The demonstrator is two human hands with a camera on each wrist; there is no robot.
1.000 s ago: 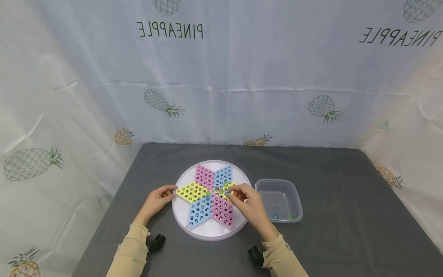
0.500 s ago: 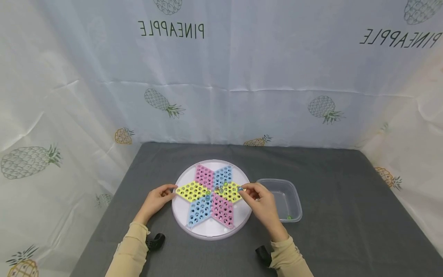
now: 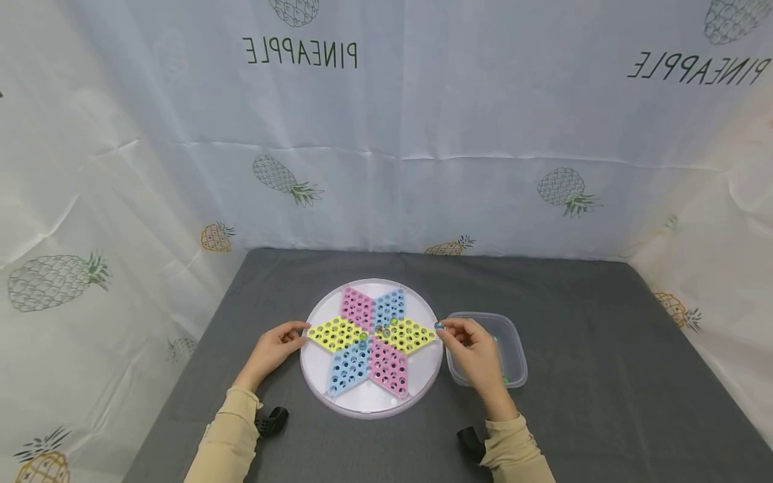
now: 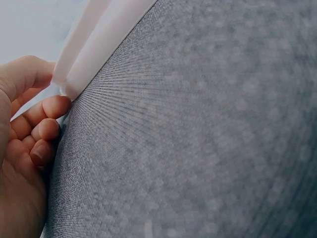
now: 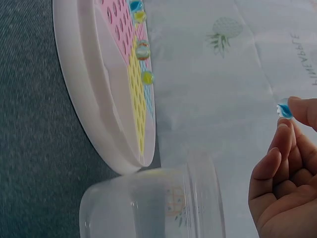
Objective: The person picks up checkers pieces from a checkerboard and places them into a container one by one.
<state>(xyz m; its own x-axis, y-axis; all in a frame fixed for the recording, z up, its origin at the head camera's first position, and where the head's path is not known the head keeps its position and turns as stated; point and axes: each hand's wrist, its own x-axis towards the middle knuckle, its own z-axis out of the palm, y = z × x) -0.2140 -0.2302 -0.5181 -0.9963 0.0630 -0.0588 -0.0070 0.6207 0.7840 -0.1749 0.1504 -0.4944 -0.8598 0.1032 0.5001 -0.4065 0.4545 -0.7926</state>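
A round white Chinese checkers board [image 3: 417, 377] with a pink, blue and yellow star lies on the table. My left hand [image 3: 276, 352] holds its left rim [image 4: 79, 74], thumb and curled fingers against the edge. Between thumb and fingertips, my right hand [image 3: 477, 355] pinches a clear marble with blue inside [image 5: 284, 109]. That hand is just right of the board, above the near-left part of a clear plastic container [image 3: 518, 349]. Several marbles sit in holes near the star's middle, among them a yellow-green marble [image 5: 147, 78] and a reddish swirled marble [image 5: 142, 50].
A green marble [image 3: 506, 380] lies in the container, whose left part is hidden by my right hand. Dark grey cloth [image 3: 604, 349] covers the table. A white curtain [image 3: 386, 201] printed with pineapples stands behind and at the sides.
My right hand has lifted the blue marble off the yellow right point and moved right with it, past the board's rim to the container. My left hand has stayed at the rim.
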